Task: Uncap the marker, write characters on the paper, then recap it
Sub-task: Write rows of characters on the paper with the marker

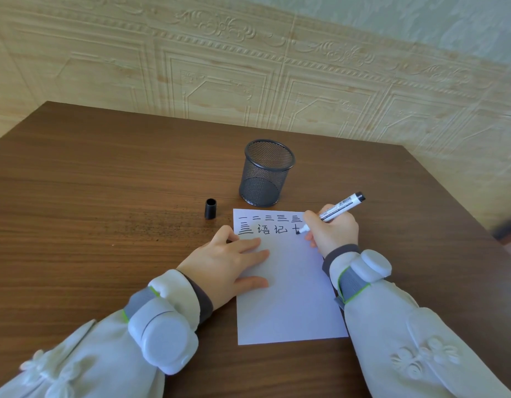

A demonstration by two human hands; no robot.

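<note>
A white sheet of paper lies on the brown wooden table, with two rows of black characters along its top. My right hand grips a white marker with a black end, tilted up to the right. Its black tip touches the paper at the end of the second row. My left hand rests flat on the paper's left edge, fingers spread. The black cap stands upright on the table, left of the paper's top corner, apart from both hands.
A dark mesh pen holder stands just behind the paper, holding nothing that I can see. The table's right edge runs close to my right arm. A patterned wall rises behind the table. White devices are strapped on both wrists.
</note>
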